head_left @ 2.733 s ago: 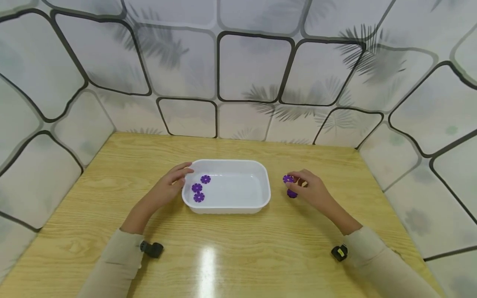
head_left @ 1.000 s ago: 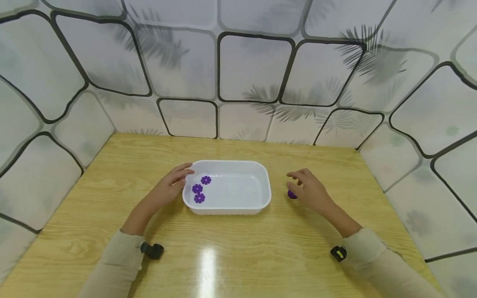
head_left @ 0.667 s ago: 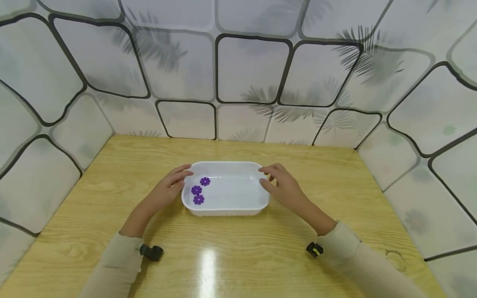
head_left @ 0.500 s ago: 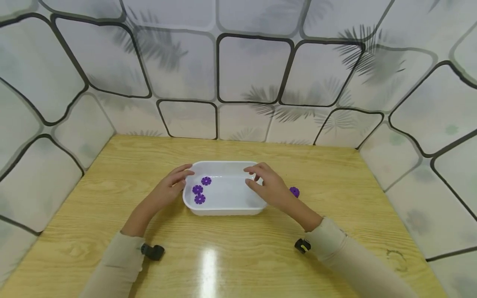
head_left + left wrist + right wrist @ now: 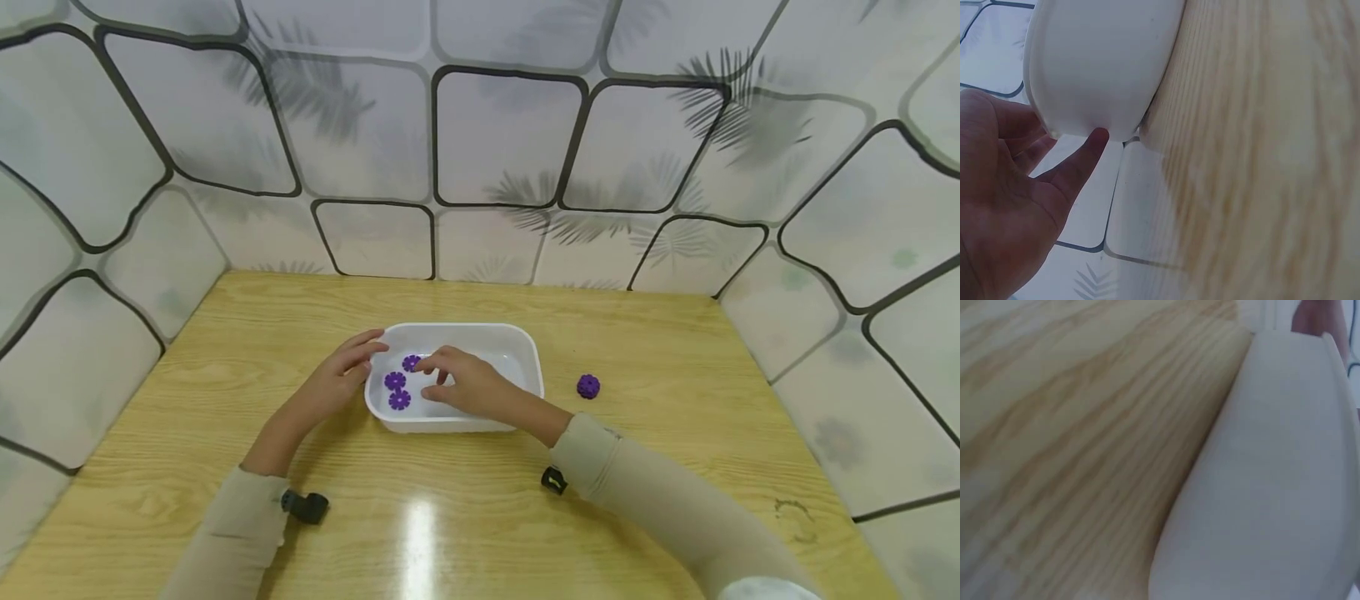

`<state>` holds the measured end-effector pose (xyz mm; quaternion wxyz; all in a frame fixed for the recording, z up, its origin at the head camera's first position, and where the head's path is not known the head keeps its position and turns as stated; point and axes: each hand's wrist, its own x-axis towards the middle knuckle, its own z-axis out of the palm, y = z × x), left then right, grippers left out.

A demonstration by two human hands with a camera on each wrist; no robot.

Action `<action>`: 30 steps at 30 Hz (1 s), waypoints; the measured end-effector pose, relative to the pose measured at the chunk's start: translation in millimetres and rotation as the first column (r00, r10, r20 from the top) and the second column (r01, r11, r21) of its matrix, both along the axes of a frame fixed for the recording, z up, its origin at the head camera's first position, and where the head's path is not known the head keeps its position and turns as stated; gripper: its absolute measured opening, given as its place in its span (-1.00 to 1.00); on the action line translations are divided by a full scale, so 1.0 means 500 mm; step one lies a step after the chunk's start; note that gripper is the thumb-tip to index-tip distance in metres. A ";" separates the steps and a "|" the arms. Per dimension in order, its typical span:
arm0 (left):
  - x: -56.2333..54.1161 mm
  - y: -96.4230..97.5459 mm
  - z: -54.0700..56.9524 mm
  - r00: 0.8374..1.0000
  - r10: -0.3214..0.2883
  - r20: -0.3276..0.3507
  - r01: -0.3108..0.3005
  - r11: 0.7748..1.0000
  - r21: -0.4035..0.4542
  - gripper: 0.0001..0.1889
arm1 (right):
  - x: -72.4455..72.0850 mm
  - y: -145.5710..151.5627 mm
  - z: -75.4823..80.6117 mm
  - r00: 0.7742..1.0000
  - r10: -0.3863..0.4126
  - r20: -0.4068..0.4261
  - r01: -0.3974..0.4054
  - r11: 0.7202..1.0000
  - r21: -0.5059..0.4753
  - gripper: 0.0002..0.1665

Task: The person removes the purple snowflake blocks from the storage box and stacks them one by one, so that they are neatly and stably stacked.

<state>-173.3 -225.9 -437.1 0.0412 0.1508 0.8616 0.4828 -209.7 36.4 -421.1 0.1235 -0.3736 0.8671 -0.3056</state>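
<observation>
A white rectangular tray (image 5: 465,423) stands mid-table. My left hand (image 5: 341,373) grips its left end; in the left wrist view the thumb (image 5: 1088,156) touches the outer wall and the other fingers reach the rim. Inside, at the left, lie three purple flower-shaped discs: one disc (image 5: 395,381), one nearer disc (image 5: 400,400) beside it and a farther disc (image 5: 411,363). My right hand (image 5: 472,385) hovers over the tray, thumb and forefinger apart, forefinger tip at the farther disc. Whether it touches that disc I cannot tell. Nothing shows between the fingers.
A round purple cluster (image 5: 588,387), apparently of joined discs, sits on the wooden table (image 5: 480,517) to the tray's right. Patterned panels (image 5: 510,137) enclose the table's back and sides. A dark wrist camera (image 5: 306,507) is strapped at the left cuff.
My right hand has left the purple cluster and crossed leftward into the tray. The disc earlier at its fingertips now seems part of the cluster. The left hand stays on the tray.
</observation>
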 end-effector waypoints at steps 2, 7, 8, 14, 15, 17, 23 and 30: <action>0.000 0.000 0.000 1.000 -0.004 -0.007 0.004 1.000 0.001 -0.61 | -0.002 -0.018 -0.008 0.999 0.030 0.019 -0.031 0.999 0.020 -0.52; -0.003 0.004 0.000 1.000 -0.005 -0.012 0.005 1.000 0.007 -0.61 | -0.014 -0.045 -0.028 0.998 0.054 0.043 -0.056 0.997 0.055 -0.50; -0.003 0.005 0.000 1.000 -0.006 -0.010 0.007 1.000 0.011 -0.61 | -0.016 -0.048 -0.031 0.997 0.054 0.051 -0.058 0.996 0.064 -0.49; -0.002 0.003 0.000 1.000 -0.010 -0.008 0.010 1.000 0.019 -0.61 | -0.027 -0.068 -0.044 0.995 0.070 0.075 -0.079 0.990 0.115 -0.48; -0.002 0.002 0.000 1.000 -0.008 -0.009 0.008 1.000 0.019 -0.61 | -0.028 -0.072 -0.045 0.995 0.079 0.068 -0.087 0.988 0.128 -0.47; -0.001 0.000 -0.001 1.000 -0.006 -0.013 0.006 1.000 0.019 -0.61 | -0.029 -0.079 -0.045 0.994 0.096 0.052 -0.103 0.982 0.158 -0.46; -0.002 -0.002 -0.003 1.000 -0.011 -0.028 0.011 1.000 0.027 -0.61 | -0.033 -0.095 -0.044 0.985 0.165 -0.046 -0.149 0.960 0.239 -0.43; -0.003 -0.003 -0.003 0.999 -0.012 -0.033 0.013 1.000 0.023 -0.61 | -0.034 -0.103 -0.049 0.984 0.170 -0.057 -0.148 0.951 0.273 -0.45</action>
